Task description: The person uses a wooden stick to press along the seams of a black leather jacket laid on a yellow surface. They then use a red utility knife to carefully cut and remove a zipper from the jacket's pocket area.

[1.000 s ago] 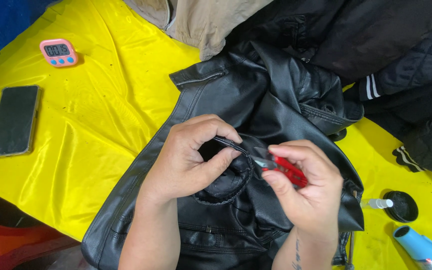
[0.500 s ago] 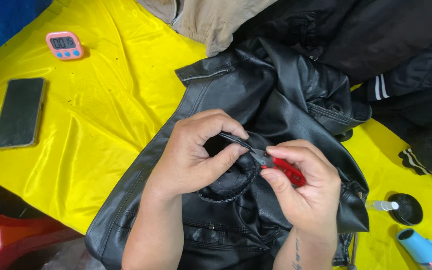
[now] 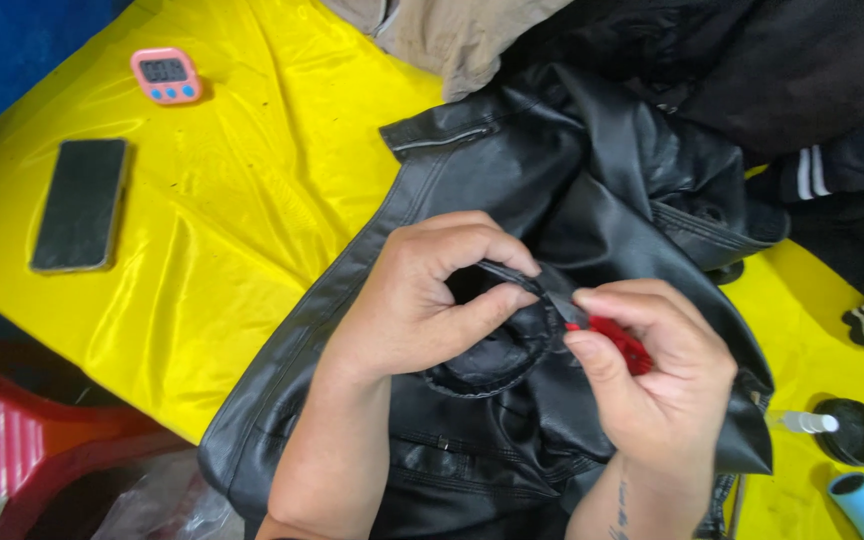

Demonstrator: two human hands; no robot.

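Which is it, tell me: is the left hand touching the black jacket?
Touching. The head view shows the left hand pinching a fold of the black jacket between thumb and fingers.

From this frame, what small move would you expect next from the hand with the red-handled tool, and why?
Probably a short push of the blade along the seam. The left hand pinches a fold of the black leather jacket taut, and the right hand holds the red-handled cutter with its tip right at that pinched edge, so the seam looks held ready for a cut.
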